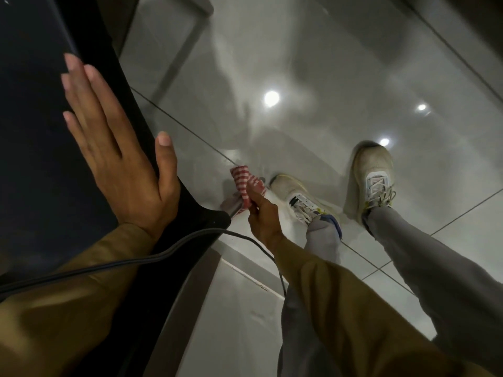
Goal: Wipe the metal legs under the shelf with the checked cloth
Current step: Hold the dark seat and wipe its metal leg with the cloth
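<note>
**Cloth at the shelf's metal leg**

While our left hand (117,159) lies flat with fingers spread on the dark glossy shelf top (32,118), our right hand (262,217) pinches the red-and-white checked cloth (246,183), fingers closed around it. We see the cloth pressed against the slim silver metal leg (236,209) below the shelf's corner, above the shiny grey tiled floor (326,77).
</note>
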A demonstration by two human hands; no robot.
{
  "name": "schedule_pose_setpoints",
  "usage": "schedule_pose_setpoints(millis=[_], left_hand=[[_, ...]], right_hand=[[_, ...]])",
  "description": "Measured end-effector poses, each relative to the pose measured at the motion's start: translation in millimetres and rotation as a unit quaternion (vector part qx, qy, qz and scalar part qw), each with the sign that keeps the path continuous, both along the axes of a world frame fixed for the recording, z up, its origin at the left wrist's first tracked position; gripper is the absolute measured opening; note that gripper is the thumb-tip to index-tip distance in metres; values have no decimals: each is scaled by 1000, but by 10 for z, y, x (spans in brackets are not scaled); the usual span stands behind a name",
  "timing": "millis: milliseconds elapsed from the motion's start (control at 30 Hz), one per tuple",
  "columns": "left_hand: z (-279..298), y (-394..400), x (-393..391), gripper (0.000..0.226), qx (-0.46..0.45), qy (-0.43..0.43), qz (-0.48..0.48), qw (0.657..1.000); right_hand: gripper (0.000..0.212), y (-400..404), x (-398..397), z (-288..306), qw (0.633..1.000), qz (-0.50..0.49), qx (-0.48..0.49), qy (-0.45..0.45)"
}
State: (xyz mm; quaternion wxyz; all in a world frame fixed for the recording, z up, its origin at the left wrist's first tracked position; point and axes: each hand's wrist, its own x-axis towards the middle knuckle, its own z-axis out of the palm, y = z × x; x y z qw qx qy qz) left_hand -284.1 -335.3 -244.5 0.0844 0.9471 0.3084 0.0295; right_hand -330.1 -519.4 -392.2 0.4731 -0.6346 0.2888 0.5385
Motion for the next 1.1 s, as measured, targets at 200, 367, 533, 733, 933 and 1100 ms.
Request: schedule_pose_setpoints(millis=[200,367,533,733,933,1100], left_hand=[[38,-24,32,77,-7,-4,14,1000],[35,13,12,77,-18,5,7,1000],[-7,0,-24,74,-18,-13,3,1000],[-63,69,-94,72,-36,-8,-1,999],[45,-24,-4,68,-20,0,-3,1000],[49,-20,4,67,-23,1,-5,1000]], right_hand=[[46,-187,-190,702,921,228,122,-290],[34,-70,-93,479,996,-2,69,-56],[32,-16,-51,-252,977,-147,21,155],[28,-171,18,-320,988,-8,112,111],[54,-204,-97,324,990,52,120,56],[58,-117,-179,375,993,28,81,76]])
